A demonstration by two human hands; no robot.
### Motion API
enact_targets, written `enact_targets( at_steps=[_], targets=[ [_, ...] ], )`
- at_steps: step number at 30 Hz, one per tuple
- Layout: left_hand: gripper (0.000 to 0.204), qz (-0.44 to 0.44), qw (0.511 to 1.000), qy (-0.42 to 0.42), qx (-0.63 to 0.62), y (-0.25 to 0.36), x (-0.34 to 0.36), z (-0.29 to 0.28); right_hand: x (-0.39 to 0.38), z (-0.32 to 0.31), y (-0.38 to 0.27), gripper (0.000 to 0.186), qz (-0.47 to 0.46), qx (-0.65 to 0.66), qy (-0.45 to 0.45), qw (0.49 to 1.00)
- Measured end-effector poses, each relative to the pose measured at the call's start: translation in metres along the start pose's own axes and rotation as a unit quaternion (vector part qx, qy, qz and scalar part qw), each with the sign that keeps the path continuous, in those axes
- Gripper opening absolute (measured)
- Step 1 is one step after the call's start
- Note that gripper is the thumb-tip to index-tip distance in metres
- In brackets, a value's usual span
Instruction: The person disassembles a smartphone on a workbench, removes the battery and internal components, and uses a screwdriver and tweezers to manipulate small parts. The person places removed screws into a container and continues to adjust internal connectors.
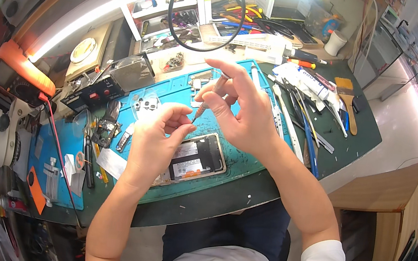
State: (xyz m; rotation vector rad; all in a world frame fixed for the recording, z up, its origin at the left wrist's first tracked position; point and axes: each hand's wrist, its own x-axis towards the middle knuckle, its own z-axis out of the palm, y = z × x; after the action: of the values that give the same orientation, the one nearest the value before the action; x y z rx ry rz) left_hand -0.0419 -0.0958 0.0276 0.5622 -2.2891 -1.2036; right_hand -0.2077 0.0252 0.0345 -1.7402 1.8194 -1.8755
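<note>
Well apart, brush [349,101] and multimeter [16,77] flank the opened phone [198,159].

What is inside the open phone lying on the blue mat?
The open phone shows a black block with white labels and an orange strip. The left hand hides part of its left side; what lies there cannot be seen.

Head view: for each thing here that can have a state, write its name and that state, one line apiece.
Right hand: closed on the screwdriver.
Left hand: fingers curled by the screwdriver's tip; whether it pinches anything is unclear.
Screwdriver: held slanting, tip downward.
Phone: lying opened, insides showing.
Strip light: lit.
Orange multimeter: red lead plugged in.
Brush: lying on the bench.
</note>
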Motion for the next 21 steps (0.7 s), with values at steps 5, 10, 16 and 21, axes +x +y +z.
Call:
enact_targets(
  at_steps=[5,10,16,21],
  targets=[
    [0.026,-0.003,1.000,-0.001,-0.009,-0.0004,0.0000,0.0002,-0.0019,0.0030,0.0050,0.048,-0.023,0.009,-0.009,1.000],
    [0.025,-0.019,1.000,0.009,-0.011,-0.0018,-0.0001,-0.0022,-0.0003,0.0013,0.0000,0.045,0.004,0.054,-0.001,0.999],
    [0.024,0.000,1.000,-0.006,-0.004,0.0016,-0.0004,-0.0007,-0.0008,-0.0018,0.0013,0.045,0.020,0.056,-0.028,0.998],
    [0.023,0.005,1.000,-0.001,0.013,0.0036,-0.0011,-0.0005,0.0000,-0.0038,0.0017,0.046,0.020,0.054,-0.049,0.997]
  ],
)
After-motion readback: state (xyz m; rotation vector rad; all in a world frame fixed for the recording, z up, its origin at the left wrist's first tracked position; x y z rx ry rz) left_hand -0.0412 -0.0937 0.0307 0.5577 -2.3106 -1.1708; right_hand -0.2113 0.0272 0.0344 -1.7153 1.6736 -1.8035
